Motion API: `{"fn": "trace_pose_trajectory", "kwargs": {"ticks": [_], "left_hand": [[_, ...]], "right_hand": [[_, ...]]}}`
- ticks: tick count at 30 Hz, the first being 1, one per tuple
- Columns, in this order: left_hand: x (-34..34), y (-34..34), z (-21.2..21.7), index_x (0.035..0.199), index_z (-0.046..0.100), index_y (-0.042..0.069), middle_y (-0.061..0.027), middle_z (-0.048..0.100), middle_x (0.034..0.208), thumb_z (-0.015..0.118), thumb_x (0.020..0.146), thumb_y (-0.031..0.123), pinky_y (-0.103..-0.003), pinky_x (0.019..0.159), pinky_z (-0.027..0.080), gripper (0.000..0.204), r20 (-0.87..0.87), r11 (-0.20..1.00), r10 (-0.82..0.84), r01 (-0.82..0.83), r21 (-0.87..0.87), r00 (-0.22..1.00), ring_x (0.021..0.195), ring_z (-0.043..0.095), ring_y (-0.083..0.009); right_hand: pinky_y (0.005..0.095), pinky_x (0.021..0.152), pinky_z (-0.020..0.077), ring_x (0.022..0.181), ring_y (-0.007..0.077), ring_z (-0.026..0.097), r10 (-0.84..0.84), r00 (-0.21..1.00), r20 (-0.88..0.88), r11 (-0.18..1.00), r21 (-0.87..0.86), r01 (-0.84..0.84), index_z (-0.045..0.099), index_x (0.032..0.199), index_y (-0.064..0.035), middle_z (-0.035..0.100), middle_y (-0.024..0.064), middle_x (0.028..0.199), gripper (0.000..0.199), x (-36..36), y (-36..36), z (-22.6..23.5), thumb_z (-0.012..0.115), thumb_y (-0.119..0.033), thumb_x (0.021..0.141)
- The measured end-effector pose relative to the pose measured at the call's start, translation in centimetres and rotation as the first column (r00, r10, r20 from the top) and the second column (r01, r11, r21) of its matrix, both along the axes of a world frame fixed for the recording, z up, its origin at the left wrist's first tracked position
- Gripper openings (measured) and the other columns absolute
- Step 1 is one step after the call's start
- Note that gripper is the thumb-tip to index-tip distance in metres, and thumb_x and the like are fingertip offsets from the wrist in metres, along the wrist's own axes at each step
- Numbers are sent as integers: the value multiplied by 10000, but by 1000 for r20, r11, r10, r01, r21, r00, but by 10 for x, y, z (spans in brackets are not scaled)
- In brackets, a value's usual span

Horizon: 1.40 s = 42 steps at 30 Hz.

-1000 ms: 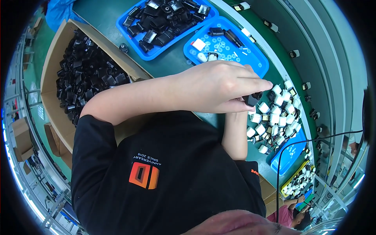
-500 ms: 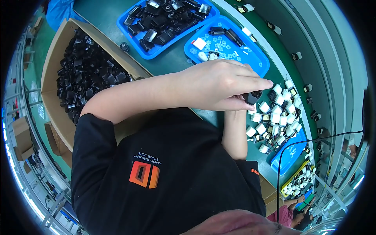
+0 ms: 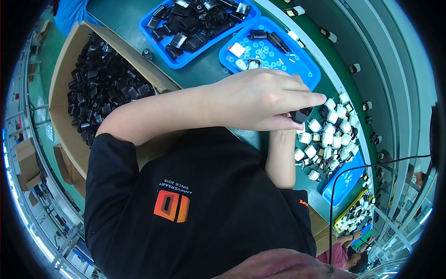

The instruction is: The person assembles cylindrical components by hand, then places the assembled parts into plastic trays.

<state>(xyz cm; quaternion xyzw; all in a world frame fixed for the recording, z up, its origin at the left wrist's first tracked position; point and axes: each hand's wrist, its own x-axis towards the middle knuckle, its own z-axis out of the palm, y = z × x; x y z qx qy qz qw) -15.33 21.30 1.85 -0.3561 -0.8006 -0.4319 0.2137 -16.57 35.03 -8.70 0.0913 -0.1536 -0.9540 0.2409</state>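
My left hand (image 3: 267,100) reaches across from the left, its fingers closed round a small black housing (image 3: 302,115) with a dark opening at its end. Beneath it my right forearm (image 3: 281,160) comes up; the right hand is hidden behind the left, so its fingers cannot be made out. Just right of the hands lies a heap of white-capped parts (image 3: 328,139) on the green tabletop. Beyond the hands stands a blue tray (image 3: 304,74) with clear rings, a white block and a few black pieces.
A second blue tray (image 3: 179,64) holds black housings. At left an open cardboard box (image 3: 60,93) is full of similar ones. White-capped parts sit spaced along a green conveyor (image 3: 344,51). A black cable (image 3: 331,209) hangs at right, near another person (image 3: 341,255).
Both arms have shifted very slightly to the right, the black housing still in my left hand's grasp. Parts on the conveyor sit a little further right.
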Motion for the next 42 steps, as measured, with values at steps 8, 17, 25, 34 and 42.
{"fn": "trace_pose_trajectory", "kwargs": {"ticks": [8, 17, 25, 34, 42], "left_hand": [[1, -1, -3, 1278, 623, 71, -104, 697, 1064, 816, 733, 196, -359, 827, 565, 592, 24, 1000, 14, -14, -15, 1000, 922, 692, -277], [-3, -6, -4, 1279, 626, 75, -107, 704, 1015, 822, 723, 172, -354, 789, 555, 597, 181, 999, -37, 38, -2, 983, 894, 685, -258], [-11, -20, -7, 1294, 585, -3, -139, 672, 1163, 820, 706, 121, -398, 871, 499, 645, -28, 991, -23, 19, -135, 999, 985, 659, -310], [-10, -13, 1, 1509, 84, -31, -216, 275, 1405, 738, 769, 450, -444, 1122, 265, 1099, 807, 976, -173, -8, 216, 565, 1330, 311, -339], [-5, -18, -19, 1472, 182, -29, -222, 308, 1349, 679, 815, 504, -421, 1099, 289, 981, 623, 990, -57, -34, 133, 780, 1266, 354, -335]], "right_hand": [[329, 615, 583, 833, 242, 665, 99, 958, -270, 994, 60, -86, 533, 1041, -85, 584, 117, 996, 374, -6, 2, -3, 737, -342, 861], [319, 757, 528, 942, 217, 602, 195, 789, -582, 864, 482, 142, 528, 1177, -84, 555, 117, 1049, 556, -16, 3, 30, 712, -442, 793], [326, 1001, 400, 1156, 173, 541, 378, 664, -645, 443, 756, 482, 463, 1364, 15, 563, 96, 1255, 726, -6, 30, 64, 802, -54, 726], [376, 1013, 465, 1185, 261, 569, 265, 758, -596, 609, 713, 348, 412, 1403, 26, 513, 133, 1331, 781, 3, 22, 59, 760, 22, 703], [357, 1052, 417, 1253, 214, 509, 230, 712, -663, 702, 620, 350, 431, 1389, 7, 513, 110, 1341, 785, -1, 12, 44, 757, 100, 680]]}}
